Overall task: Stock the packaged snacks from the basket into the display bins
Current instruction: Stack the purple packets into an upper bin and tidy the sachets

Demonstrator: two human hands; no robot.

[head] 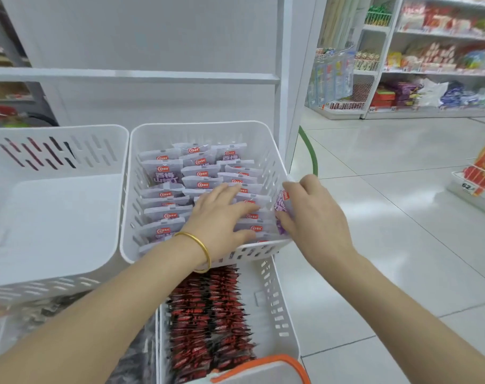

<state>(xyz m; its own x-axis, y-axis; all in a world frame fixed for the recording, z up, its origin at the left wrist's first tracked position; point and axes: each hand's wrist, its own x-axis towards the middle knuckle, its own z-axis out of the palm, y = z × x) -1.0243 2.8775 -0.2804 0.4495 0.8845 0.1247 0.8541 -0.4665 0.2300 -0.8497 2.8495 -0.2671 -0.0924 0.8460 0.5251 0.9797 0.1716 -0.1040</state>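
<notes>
Right hand (316, 220) grasps one purple-and-white snack packet (281, 207), thumb and curled fingers round it. The packet stands on edge against the inside of the right wall of the middle bin (202, 127), near its front right corner.

Left hand (219, 217) holds nothing. Its fingers are straight and spread, lying flat on the packed packets (180, 173) in the front half of the middle bin, fingertips toward the right wall and close to the held packet. Gold bangle (204, 249) on the left wrist, over the bin's front rim.

The middle bin is white slotted plastic. The packets in it are the same purple-and-white kind with red logos, standing in overlapping rows front to back.

Around the middle bin:
- Just left of it, rims nearly touching, is a second white bin (55, 131) of the same make.
- Below its front edge sits a lower bin (276, 306) with rows of red-and-black packets (208, 314).
- Below that again, at the frame's bottom edge, is the grey basket (263, 371) with an orange rim, contents not visible.
- Behind it is a white back panel (152, 37).
- Right of it is a pale tiled floor (388, 217).
- Well beyond, to the right, are stocked store shelves (430, 34) — blurred, goods not readable.
</notes>
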